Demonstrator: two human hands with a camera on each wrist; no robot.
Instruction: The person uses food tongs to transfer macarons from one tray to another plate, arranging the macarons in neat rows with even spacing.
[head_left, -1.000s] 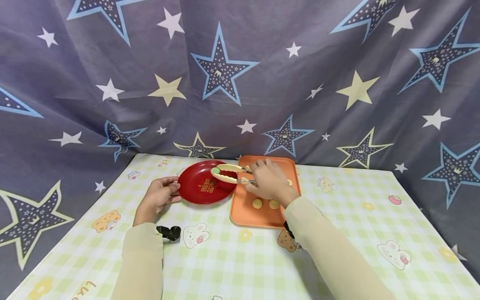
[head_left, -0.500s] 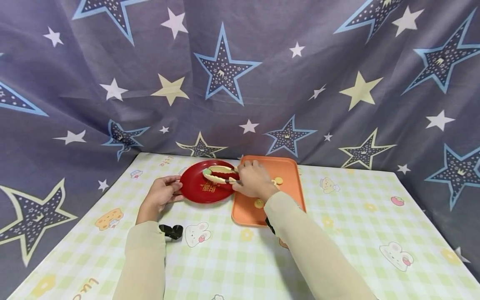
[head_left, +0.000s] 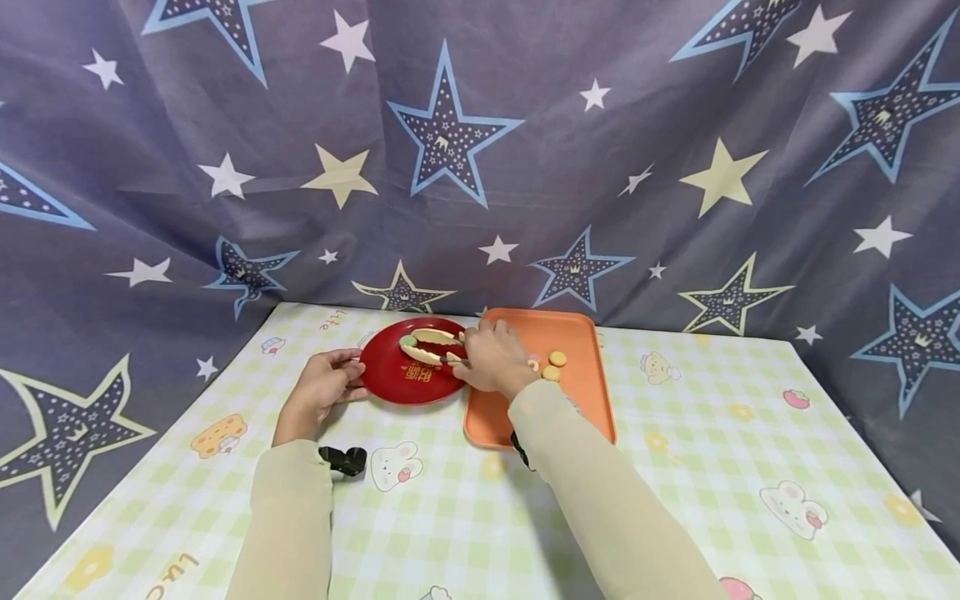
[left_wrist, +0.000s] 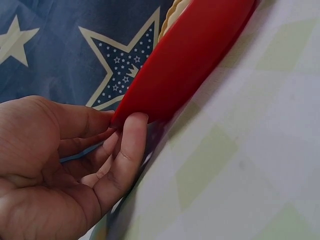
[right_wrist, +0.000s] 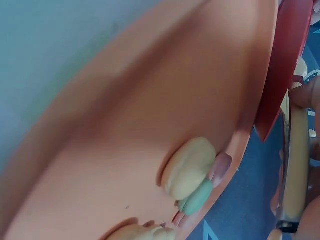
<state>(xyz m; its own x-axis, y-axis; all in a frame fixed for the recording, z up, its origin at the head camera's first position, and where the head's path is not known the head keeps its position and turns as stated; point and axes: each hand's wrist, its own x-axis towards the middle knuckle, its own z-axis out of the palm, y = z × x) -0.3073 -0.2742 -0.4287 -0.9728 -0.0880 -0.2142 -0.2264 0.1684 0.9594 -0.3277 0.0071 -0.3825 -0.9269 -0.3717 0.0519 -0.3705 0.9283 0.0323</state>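
My left hand [head_left: 318,392] pinches the near left rim of a round red plate [head_left: 382,375] with gold characters. The left wrist view shows its fingers [left_wrist: 132,145] on the rim, that side lifted off the cloth. My right hand [head_left: 491,358] grips cream-coloured tongs with metal arms [head_left: 422,354], whose scalloped tips lie over the plate. Between those tips is a small round green piece [head_left: 407,341]; whether it touches the plate I cannot tell. In the right wrist view the tongs' handle [right_wrist: 296,165] runs along the hand.
An orange tray [head_left: 577,333] lies right of the plate, touching or nearly touching it. It bears small yellow pieces [head_left: 557,358], a green piece [right_wrist: 196,196] and a pinkish one [right_wrist: 221,169]. A checked cloth [head_left: 675,467] covers the table. Behind hangs a star-patterned curtain [head_left: 495,167].
My right hand has moved left with the tongs, carrying the green piece from the plate's upper right further over the plate. More of the tray's yellow pieces show. The left hand keeps its place.
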